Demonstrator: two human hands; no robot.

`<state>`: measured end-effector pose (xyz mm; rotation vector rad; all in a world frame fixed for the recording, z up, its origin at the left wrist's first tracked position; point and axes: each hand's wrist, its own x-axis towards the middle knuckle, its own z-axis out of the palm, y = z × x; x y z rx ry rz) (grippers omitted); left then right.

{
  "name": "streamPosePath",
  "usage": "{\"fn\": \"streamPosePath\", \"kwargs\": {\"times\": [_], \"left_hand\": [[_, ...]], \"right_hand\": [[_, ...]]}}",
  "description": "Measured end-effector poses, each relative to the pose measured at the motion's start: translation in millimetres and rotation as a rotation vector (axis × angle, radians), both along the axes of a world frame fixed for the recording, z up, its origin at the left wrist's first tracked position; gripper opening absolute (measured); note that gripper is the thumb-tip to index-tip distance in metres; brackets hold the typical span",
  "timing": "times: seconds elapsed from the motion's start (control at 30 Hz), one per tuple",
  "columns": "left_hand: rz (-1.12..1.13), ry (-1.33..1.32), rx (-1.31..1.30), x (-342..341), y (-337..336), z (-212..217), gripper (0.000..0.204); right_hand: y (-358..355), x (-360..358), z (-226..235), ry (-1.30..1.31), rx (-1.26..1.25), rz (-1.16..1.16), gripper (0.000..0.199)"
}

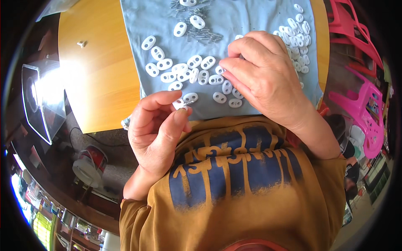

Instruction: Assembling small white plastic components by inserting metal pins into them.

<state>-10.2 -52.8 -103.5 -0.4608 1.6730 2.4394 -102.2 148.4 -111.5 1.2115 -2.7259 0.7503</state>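
Observation:
Between the thumb and fingers of my left hand [157, 125] is a white oval two-hole cord lock piece [178, 103], partly covered by the fingertips. A short metal spring [189, 102] shows beside it, over another white piece lying on the cloth. My right hand [264, 69] is closed in a pinch over the cloth, its fingertips at a white two-hole piece [219, 70]; the fingers partly hide that piece. Several more white oval pieces [180, 69] lie loosely between and beyond my hands on the blue-grey cloth [243, 16].
Small metal springs [204, 35] lie in a heap at the far middle, with a few white pieces on them. Many smaller white parts [298, 37] are piled at the right. The cloth covers part of a wooden table [100, 25]. Pink plastic stools [362, 100] stand to the right.

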Motion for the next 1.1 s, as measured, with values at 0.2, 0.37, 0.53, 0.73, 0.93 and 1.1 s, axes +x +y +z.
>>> {"fn": "streamPosePath", "kwargs": {"times": [0.2, 0.37, 0.53, 0.73, 0.93, 1.1], "left_hand": [[0.002, 0.011, 0.03, -3, -1, 0, 0.026], [0.022, 0.027, 0.106, -8, 3, 5, 0.026], [0.038, 0.11, 0.008, -15, 11, 13, 0.026], [-0.046, 0.152, 0.18, -20, 10, 12, 0.025], [-0.061, 0.156, 0.21, -22, 11, 10, 0.025], [-0.063, 0.156, 0.203, -23, 14, 14, 0.024]], "right_hand": [[-6, 1, 5, 0.017, -0.05, 0.005, 0.022], [-10, 2, 15, -0.086, -0.2, -0.01, 0.023], [-16, 5, 31, -0.369, -0.476, 0.003, 0.024], [-13, 11, 30, -0.707, -0.702, 0.018, 0.022], [-16, 16, 30, -1.084, -1.02, -0.075, 0.018], [-16, 14, 29, -1.164, -1.05, -0.068, 0.019]]}}
